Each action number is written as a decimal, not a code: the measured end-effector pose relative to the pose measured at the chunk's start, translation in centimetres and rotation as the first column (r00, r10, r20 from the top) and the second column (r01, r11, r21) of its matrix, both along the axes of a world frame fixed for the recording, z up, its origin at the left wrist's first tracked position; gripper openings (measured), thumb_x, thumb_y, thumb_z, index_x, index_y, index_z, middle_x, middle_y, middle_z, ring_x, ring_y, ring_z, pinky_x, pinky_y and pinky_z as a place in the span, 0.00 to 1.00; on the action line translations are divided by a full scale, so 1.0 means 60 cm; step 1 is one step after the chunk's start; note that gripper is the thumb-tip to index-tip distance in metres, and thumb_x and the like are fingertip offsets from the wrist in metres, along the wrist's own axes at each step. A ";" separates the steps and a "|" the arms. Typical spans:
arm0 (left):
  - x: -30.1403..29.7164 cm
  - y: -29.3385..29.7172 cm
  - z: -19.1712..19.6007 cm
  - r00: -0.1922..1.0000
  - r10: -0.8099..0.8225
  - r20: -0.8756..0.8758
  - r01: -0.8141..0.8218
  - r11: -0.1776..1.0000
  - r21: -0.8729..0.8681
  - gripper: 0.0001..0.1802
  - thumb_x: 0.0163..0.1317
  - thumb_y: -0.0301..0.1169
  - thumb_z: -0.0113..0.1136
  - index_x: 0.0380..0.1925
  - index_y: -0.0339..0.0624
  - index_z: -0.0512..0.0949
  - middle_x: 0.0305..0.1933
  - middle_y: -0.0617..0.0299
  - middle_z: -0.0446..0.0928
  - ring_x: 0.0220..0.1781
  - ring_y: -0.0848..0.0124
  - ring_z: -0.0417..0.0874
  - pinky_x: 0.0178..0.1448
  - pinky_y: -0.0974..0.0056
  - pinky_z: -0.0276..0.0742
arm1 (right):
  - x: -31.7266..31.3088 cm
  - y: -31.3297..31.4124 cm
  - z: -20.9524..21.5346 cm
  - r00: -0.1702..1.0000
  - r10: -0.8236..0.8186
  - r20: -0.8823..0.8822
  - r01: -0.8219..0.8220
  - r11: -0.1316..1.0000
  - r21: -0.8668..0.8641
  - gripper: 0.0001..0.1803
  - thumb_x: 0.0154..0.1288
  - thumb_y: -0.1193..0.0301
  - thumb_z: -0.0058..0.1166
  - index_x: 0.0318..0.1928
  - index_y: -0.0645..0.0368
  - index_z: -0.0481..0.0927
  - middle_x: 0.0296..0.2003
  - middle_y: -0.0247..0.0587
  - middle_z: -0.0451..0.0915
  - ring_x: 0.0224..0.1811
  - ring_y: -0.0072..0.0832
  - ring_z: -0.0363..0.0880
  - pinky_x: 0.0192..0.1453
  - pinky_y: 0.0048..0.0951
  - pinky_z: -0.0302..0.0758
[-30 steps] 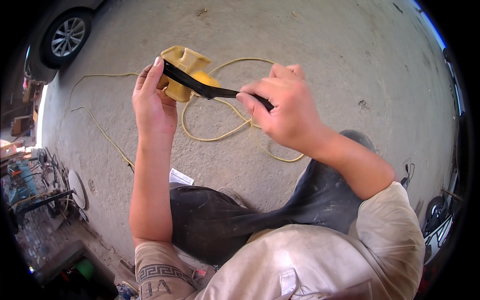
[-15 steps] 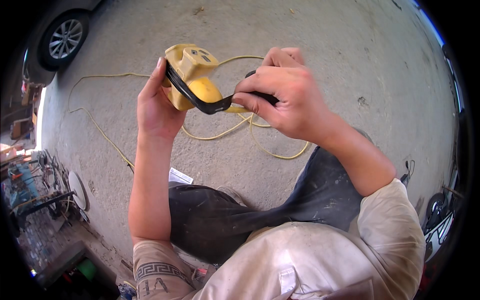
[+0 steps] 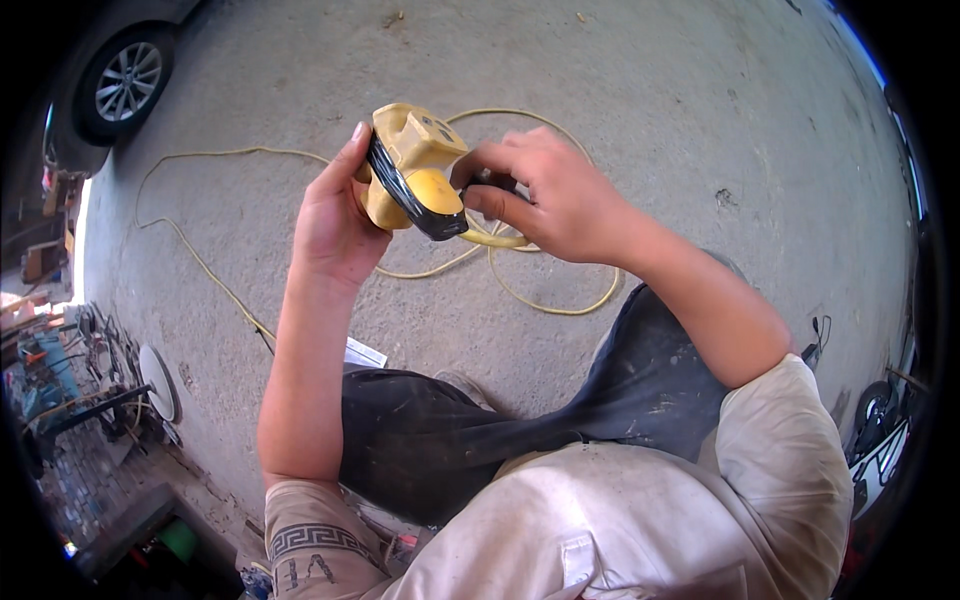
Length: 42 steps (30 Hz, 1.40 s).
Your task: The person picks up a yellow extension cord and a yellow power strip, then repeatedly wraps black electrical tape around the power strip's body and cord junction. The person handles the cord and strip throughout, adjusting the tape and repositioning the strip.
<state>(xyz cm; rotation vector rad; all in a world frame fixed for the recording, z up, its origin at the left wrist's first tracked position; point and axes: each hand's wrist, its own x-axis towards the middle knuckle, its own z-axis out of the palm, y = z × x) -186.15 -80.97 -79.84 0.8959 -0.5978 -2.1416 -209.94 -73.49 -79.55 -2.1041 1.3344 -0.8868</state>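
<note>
My left hand (image 3: 335,220) grips a yellow power socket block (image 3: 420,140) from its left side, thumb up along the edge. A yellow rounded plug (image 3: 435,190) sits against the block, and black electrical tape (image 3: 398,183) runs in a band around both. From the plug a yellow cord (image 3: 490,239) passes under my right hand (image 3: 565,195). The right fingers are curled close beside the plug, around a dark tape roll (image 3: 508,183) that they mostly hide.
The yellow extension cord (image 3: 185,245) lies in loose loops on the concrete floor (image 3: 650,110). A car wheel (image 3: 128,80) stands at the upper left. Tools and a pale disc (image 3: 157,383) clutter the left side. A white paper (image 3: 364,353) lies by my knee.
The left hand and socket block have shifted right and slightly down. My right hand has come in closer to the plug; the taut tape strip between them now lies against the plug.
</note>
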 end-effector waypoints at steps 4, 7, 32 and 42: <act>-0.004 0.005 0.006 0.997 0.038 0.069 -0.037 0.999 -0.018 0.25 0.81 0.46 0.47 0.61 0.37 0.76 0.56 0.52 0.85 0.55 0.60 0.88 0.62 0.53 0.84 | 0.003 -0.003 0.023 0.973 0.059 0.223 -0.152 0.891 0.428 0.14 0.72 0.64 0.61 0.50 0.58 0.87 0.38 0.49 0.87 0.40 0.36 0.86 0.46 0.37 0.79; -0.003 0.012 0.018 0.991 0.011 0.131 0.006 0.991 -0.131 0.22 0.79 0.43 0.54 0.59 0.35 0.76 0.53 0.54 0.85 0.51 0.66 0.88 0.58 0.60 0.84 | 0.002 -0.004 0.007 0.973 0.093 0.210 -0.174 0.895 0.411 0.14 0.71 0.67 0.62 0.53 0.60 0.87 0.41 0.51 0.87 0.42 0.35 0.87 0.44 0.36 0.80; -0.083 0.113 0.033 0.665 0.427 0.613 0.364 0.531 -0.765 0.26 0.49 0.25 0.83 0.47 0.32 0.79 0.50 0.53 0.83 0.48 0.65 0.88 0.52 0.61 0.88 | -0.035 -0.031 0.035 0.152 -0.325 0.933 -0.512 0.781 0.356 0.27 0.59 0.68 0.53 0.58 0.72 0.80 0.53 0.48 0.79 0.57 0.34 0.73 0.71 0.37 0.65; -0.073 0.109 0.061 0.707 0.239 0.665 0.458 0.562 -0.689 0.29 0.55 0.13 0.74 0.59 0.30 0.80 0.62 0.54 0.76 0.62 0.65 0.83 0.69 0.62 0.82 | -0.023 -0.021 0.037 0.176 -0.392 0.903 -0.522 0.741 0.423 0.27 0.62 0.65 0.57 0.59 0.68 0.80 0.53 0.43 0.77 0.57 0.33 0.73 0.70 0.37 0.67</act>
